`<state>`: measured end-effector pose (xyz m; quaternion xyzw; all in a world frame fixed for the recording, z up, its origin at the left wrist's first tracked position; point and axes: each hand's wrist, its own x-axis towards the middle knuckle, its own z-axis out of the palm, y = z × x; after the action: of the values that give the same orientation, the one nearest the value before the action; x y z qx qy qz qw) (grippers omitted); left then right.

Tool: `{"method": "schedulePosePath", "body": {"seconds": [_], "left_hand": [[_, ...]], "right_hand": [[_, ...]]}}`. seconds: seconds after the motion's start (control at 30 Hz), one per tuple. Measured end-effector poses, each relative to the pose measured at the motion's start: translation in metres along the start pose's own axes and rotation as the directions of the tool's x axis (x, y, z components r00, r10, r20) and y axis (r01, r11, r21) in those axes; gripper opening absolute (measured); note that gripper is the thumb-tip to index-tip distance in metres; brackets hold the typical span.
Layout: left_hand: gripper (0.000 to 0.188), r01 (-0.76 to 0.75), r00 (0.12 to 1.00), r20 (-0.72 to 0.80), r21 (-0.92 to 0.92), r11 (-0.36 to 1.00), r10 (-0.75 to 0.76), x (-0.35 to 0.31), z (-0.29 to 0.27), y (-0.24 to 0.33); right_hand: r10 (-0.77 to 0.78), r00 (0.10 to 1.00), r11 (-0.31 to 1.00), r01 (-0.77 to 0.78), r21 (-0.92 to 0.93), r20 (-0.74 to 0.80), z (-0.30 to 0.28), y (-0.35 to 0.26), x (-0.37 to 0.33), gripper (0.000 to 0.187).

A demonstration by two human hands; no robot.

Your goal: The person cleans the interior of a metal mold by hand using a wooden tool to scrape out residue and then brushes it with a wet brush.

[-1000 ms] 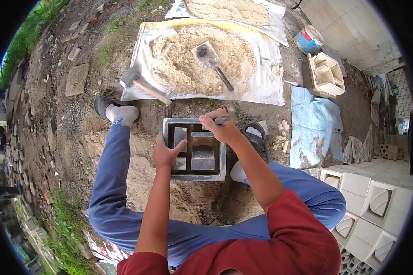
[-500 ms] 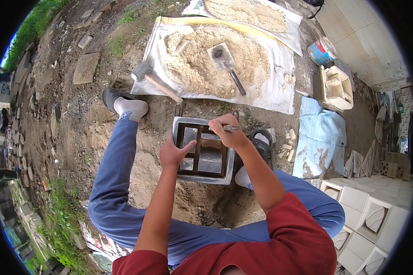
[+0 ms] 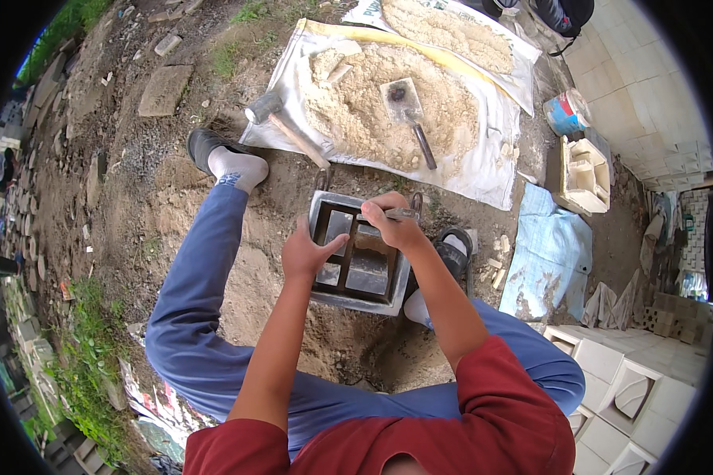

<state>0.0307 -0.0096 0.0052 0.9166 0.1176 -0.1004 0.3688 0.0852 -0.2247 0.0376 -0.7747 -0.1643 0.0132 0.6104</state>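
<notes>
Between my legs sits a rectangular grey metal mould (image 3: 352, 305), its inside split by dark gaps around several smooth metal blocks (image 3: 368, 271). My left hand (image 3: 306, 253) is closed over the mould's left rim, thumb reaching inward over the opening and fingers along the outer side. Above the far right part of the mould, my right hand (image 3: 393, 223) grips a thin greyish tool (image 3: 406, 214) in a fist. One end juts out to the right; the hand hides much of the rest, so I cannot tell its kind. Handle loops (image 3: 322, 179) stick up at the far side.
Beyond the mould, a white sack sheet (image 3: 487, 170) bears pale sandy material (image 3: 348, 95) and a flat trowel (image 3: 425, 146). A mallet (image 3: 264, 108) lies across its left corner. To the right are a blue sack (image 3: 548, 253), a hollow block (image 3: 585, 170), a bucket (image 3: 566, 112) and stacked pale blocks (image 3: 606, 368).
The whole view has shifted and turned slightly, so the mould and sheet appear a little farther right. Both hands keep nearly the same places on and over the mould.
</notes>
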Motion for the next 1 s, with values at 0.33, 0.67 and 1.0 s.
{"method": "schedulePosePath", "body": {"seconds": [0.33, 0.67, 1.0], "left_hand": [[0.081, 0.015, 0.999, -0.028, 0.010, 1.000, -0.015, -0.006, 0.001, -0.011], [0.077, -0.023, 0.997, -0.069, 0.028, 0.999, 0.025, 0.000, 0.010, -0.018], [0.079, -0.038, 0.992, -0.113, 0.095, 0.995, 0.048, 0.004, 0.015, -0.026]], "right_hand": [[0.051, 0.998, 0.892, -0.057, 0.448, 0.027, -0.008, -0.076, 0.005, 0.042], [0.149, 0.901, 0.942, -0.004, 0.336, -0.407, 0.025, -0.162, 0.012, 0.035], [0.188, 0.815, 0.967, -0.056, 0.248, -0.549, 0.054, -0.136, 0.014, 0.034]]}}
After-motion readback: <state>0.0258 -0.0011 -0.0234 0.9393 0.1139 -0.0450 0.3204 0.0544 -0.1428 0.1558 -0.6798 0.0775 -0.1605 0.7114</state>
